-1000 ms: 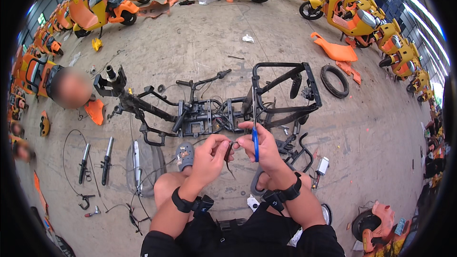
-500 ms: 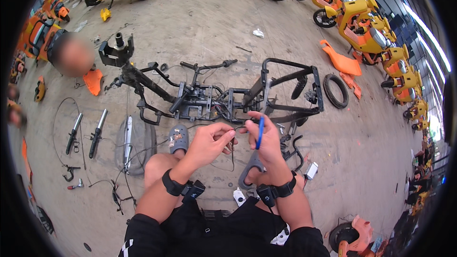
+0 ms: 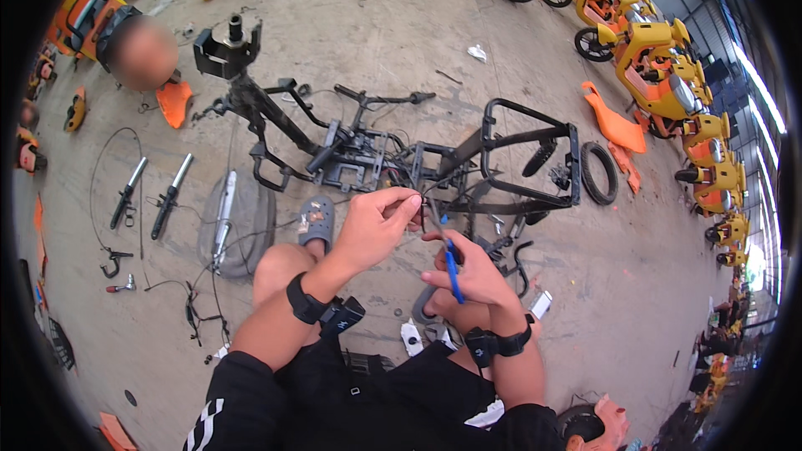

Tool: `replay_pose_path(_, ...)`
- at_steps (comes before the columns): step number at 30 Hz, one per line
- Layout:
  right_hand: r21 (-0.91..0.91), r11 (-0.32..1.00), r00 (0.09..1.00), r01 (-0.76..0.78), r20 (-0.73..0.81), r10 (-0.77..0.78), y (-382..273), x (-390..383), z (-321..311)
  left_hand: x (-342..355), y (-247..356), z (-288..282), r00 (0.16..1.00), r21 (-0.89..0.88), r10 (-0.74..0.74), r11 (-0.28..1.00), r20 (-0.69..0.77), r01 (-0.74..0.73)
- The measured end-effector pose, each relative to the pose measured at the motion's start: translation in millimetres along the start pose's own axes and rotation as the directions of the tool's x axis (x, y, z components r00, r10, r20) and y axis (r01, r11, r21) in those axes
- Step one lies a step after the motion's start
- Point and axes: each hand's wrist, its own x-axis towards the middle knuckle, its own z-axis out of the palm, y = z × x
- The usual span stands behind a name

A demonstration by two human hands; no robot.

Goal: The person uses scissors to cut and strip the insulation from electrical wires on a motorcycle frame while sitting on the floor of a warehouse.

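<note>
Head view: left hand (image 3: 383,221) pinches thin dark cable (image 3: 423,215) by the black frame's (image 3: 461,154) near edge; right hand (image 3: 474,271) grips blue-handled scissors (image 3: 454,270) beside it. Frame looks mostly stripped, wires (image 3: 399,174) left on; cable cut or not, can't tell from here.

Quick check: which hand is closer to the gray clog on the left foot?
Left. The left hand appears just right of the gray clog; the right hand, with the blue-handled scissors, is farther right, beyond the left hand.
</note>
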Motion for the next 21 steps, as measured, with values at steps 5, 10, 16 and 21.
replay_pose_path(5,-0.059,0.996,0.994,0.069,-0.084,-0.074,4,2,2,-6,-2,8,0.991,0.208,0.134,0.969,0.031,-0.137)
replay_pose_path(10,-0.203,0.977,0.980,0.056,-0.176,-0.093,-4,1,5,-6,6,6,0.988,0.321,0.130,0.935,0.077,-0.149)
replay_pose_path(16,-0.282,0.951,0.939,0.124,-0.276,-0.204,-3,7,11,-7,8,5,0.983,0.391,0.101,0.907,0.155,-0.155)
replay_pose_path(21,-0.262,0.956,0.938,0.130,-0.280,-0.204,-4,6,11,-9,9,10,0.981,0.310,0.147,0.934,0.126,-0.180)
